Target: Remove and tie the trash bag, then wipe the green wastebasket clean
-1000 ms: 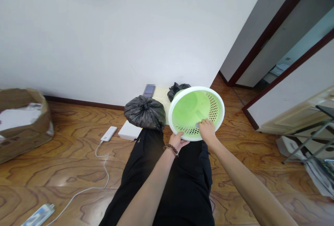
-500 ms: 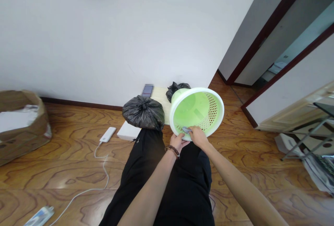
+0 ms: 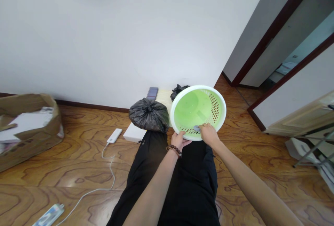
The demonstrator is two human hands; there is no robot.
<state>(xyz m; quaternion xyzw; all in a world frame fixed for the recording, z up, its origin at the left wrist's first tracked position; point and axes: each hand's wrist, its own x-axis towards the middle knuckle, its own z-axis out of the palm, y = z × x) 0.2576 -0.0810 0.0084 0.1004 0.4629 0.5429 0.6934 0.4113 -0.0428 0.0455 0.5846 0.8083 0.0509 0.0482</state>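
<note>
A light green plastic basket (image 3: pixel 191 104) with a white rim and perforated sides is tilted so its mouth faces me. My left hand (image 3: pixel 179 140) grips the lower left part of the rim, thumb over the edge and fingers underneath. Inside the basket, my right hand (image 3: pixel 208 133) is closed on a small bluish-grey cloth (image 3: pixel 196 128), pressed against the lower inner wall. Left of the basket sits a tied black garbage bag (image 3: pixel 149 114). Another black bag (image 3: pixel 178 91) is partly hidden behind the basket.
A cardboard box (image 3: pixel 39 140) with papers stands at the left. On the wooden floor lie a white power strip (image 3: pixel 114 135) with its cord, a white box (image 3: pixel 134 133) and a blue-and-white pack (image 3: pixel 49 215). A metal-legged stand (image 3: pixel 313 153) is at the right.
My right hand has slid the cloth rightward along the basket's inner wall. The left hand keeps its hold on the rim. The whole view has shifted slightly.
</note>
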